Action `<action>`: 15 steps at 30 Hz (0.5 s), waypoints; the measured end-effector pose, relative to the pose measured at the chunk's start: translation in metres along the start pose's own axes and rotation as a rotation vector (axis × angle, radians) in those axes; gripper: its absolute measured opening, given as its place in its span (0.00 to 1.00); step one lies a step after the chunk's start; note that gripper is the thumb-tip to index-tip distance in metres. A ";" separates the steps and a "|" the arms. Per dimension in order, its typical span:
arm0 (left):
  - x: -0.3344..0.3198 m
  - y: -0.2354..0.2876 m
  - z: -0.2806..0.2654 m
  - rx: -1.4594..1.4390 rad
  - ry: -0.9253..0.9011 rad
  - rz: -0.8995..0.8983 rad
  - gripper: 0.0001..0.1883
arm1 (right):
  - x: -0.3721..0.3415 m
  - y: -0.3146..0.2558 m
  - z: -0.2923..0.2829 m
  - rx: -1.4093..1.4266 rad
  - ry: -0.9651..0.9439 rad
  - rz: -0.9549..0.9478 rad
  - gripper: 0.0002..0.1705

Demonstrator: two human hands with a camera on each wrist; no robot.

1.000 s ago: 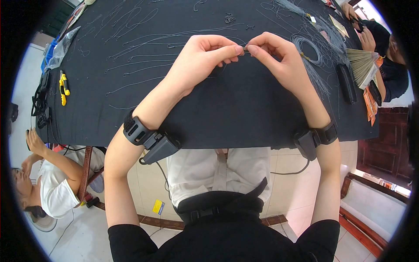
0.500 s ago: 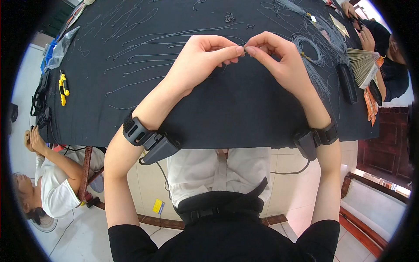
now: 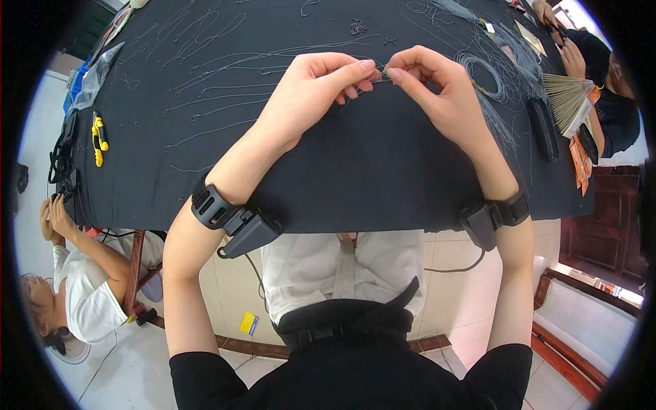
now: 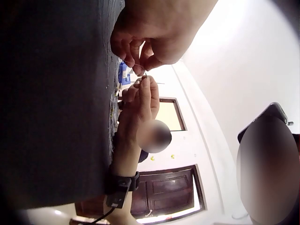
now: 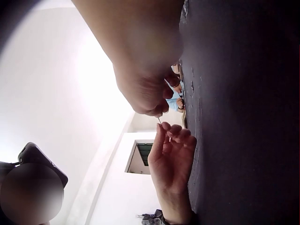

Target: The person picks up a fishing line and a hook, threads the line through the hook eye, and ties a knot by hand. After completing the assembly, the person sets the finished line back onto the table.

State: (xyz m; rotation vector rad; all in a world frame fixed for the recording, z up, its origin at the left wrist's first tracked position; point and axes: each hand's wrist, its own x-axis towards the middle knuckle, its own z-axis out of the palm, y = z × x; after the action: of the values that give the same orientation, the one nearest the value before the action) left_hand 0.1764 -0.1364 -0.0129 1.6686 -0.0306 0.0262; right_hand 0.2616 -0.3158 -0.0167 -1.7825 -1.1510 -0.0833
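Both hands meet above the far part of the black cloth. My left hand (image 3: 314, 89) pinches a thin grey line between thumb and fingers, its other fingers bent below. Close on its right, my right hand (image 3: 437, 89) pinches the same thin piece with thumb and forefinger. A short pale length of the line (image 5: 160, 120) shows between the two sets of fingertips in the right wrist view. In the left wrist view a fine strand (image 4: 133, 64) runs near the left hand's fingers. Whether the line is knotted or hooked there, I cannot tell.
Several looped grey lines (image 3: 225, 89) lie left of the hands. At the right are a coiled bundle (image 3: 502, 89), a black case (image 3: 542, 130) and a fan of cards (image 3: 566, 102). Yellow-handled pliers (image 3: 100, 140) rest at the left. Other people sit at both sides.
My left thumb has shifted up and a little away from the right fingertips, so a small gap now shows between the hands. The person at the left has moved their hands slightly.
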 end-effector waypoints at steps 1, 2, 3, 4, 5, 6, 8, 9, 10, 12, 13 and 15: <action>0.000 0.001 0.001 0.009 0.002 -0.003 0.12 | 0.000 0.000 0.000 -0.001 -0.008 0.002 0.07; 0.000 0.001 0.001 0.018 0.004 -0.007 0.12 | 0.000 -0.001 0.000 -0.002 -0.016 0.003 0.07; -0.001 0.001 0.002 0.019 0.002 -0.001 0.12 | 0.000 -0.001 0.000 -0.003 -0.019 0.001 0.06; -0.001 0.000 0.002 0.020 -0.001 0.006 0.12 | 0.000 -0.001 0.000 -0.005 -0.022 -0.001 0.06; -0.002 -0.001 0.002 0.020 -0.004 0.013 0.12 | 0.000 -0.001 0.000 -0.006 -0.025 -0.003 0.06; -0.002 -0.001 0.002 0.015 -0.007 0.012 0.12 | 0.000 -0.001 0.000 0.001 -0.031 0.003 0.06; -0.001 -0.002 0.001 0.004 -0.012 0.010 0.11 | 0.000 -0.002 0.001 0.017 -0.043 0.014 0.06; -0.001 -0.003 0.001 -0.011 -0.011 0.007 0.11 | 0.000 -0.002 0.001 0.018 -0.042 0.011 0.06; -0.002 -0.003 0.002 -0.025 -0.009 0.004 0.11 | 0.000 -0.002 0.002 0.019 -0.040 0.007 0.06; -0.002 -0.003 0.002 -0.041 -0.003 0.006 0.10 | -0.001 -0.002 0.001 0.017 -0.041 0.003 0.06; -0.002 -0.002 0.003 -0.043 0.002 0.011 0.10 | -0.001 0.000 0.001 0.013 -0.044 0.003 0.06; -0.002 -0.002 0.003 -0.039 0.007 0.019 0.09 | -0.002 0.000 0.001 0.034 -0.038 0.019 0.07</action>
State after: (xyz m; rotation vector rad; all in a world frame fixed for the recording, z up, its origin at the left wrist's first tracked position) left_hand 0.1745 -0.1393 -0.0153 1.6291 -0.0419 0.0456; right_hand 0.2601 -0.3164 -0.0177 -1.7715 -1.1557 -0.0190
